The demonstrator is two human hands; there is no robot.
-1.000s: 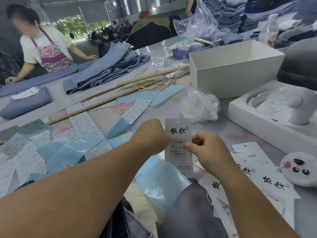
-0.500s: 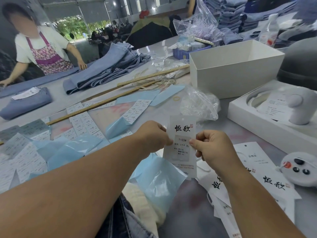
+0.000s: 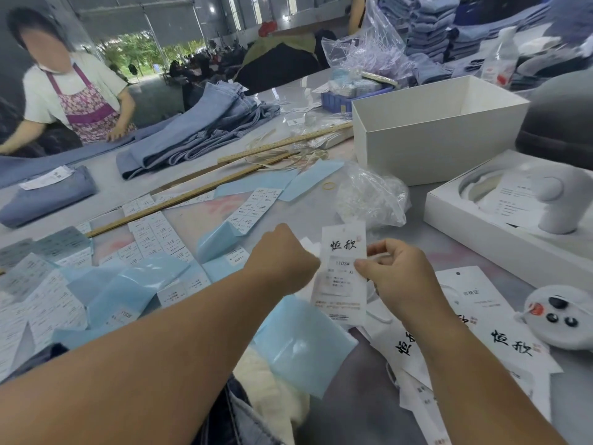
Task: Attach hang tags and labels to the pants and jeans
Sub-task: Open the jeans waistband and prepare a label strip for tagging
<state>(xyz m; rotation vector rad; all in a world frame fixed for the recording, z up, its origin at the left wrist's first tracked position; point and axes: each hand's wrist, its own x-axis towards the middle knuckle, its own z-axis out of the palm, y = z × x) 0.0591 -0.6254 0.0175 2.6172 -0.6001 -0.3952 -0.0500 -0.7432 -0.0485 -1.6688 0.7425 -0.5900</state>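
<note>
Two hands met over the near middle of the tabletop (image 3: pixel 321 91), with one hang tag (image 3: pixel 342 271) held upright between them. The left hand (image 3: pixel 282 258) was curled into a fist at the tag's left edge; whether its fingertips actually pinched the card could not be told, since they were hidden behind the knuckles. The right hand (image 3: pixel 396 274) pinched the tag's right edge, thumb in front at about mid-height. The tag's long axis ran near to far, tilted up toward the camera, with its punched hole at the far, top end and the printed size sticker facing the viewer. Both hands sat level with the tag's middle, the right one visibly the firmer hold.

More tags (image 3: pixel 500 342) lay fanned on the tabletop to the right, near a white device (image 3: pixel 561 316). Sticker sheets (image 3: pixel 150 232) and pale blue backing papers (image 3: pixel 301 342) were spread to the left and just below the tag. Dark denim (image 3: pixel 237 412) showed at the near edge, directly beneath the arms, so the tag would probably have to come down and toward the person to reach it.
</note>
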